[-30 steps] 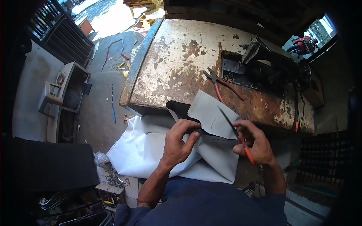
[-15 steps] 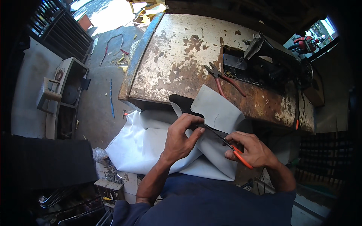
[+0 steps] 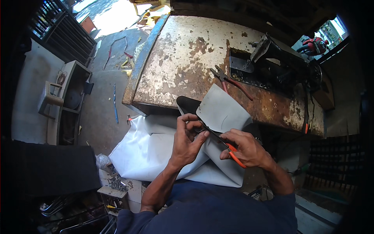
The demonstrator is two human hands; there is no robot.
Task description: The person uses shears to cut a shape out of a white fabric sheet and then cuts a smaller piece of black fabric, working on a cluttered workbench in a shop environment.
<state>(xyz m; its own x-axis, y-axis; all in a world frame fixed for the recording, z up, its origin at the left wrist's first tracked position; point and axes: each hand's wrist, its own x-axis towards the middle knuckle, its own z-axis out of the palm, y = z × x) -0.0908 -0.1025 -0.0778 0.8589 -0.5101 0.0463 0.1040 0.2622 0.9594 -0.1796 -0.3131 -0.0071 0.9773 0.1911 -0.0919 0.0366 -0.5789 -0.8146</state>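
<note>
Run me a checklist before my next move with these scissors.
1. Scissors in right hand: ok.
2. Left hand gripping the gray sheet firmly: cannot tell; it's at the near edge.
3. Left fingers well away from the blades: not ok, they're right beside them.
4. Curved line on the sheet visible: ok.
5. Pliers apart from the blades: ok, lying on the worn table.

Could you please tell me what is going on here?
The person's right hand holds orange-handled scissors at the edge of a pale sheet. The left hand holds that sheet beside them. White material lies beneath, and red-handled pliers rest on the worn table near a sewing machine.
</note>
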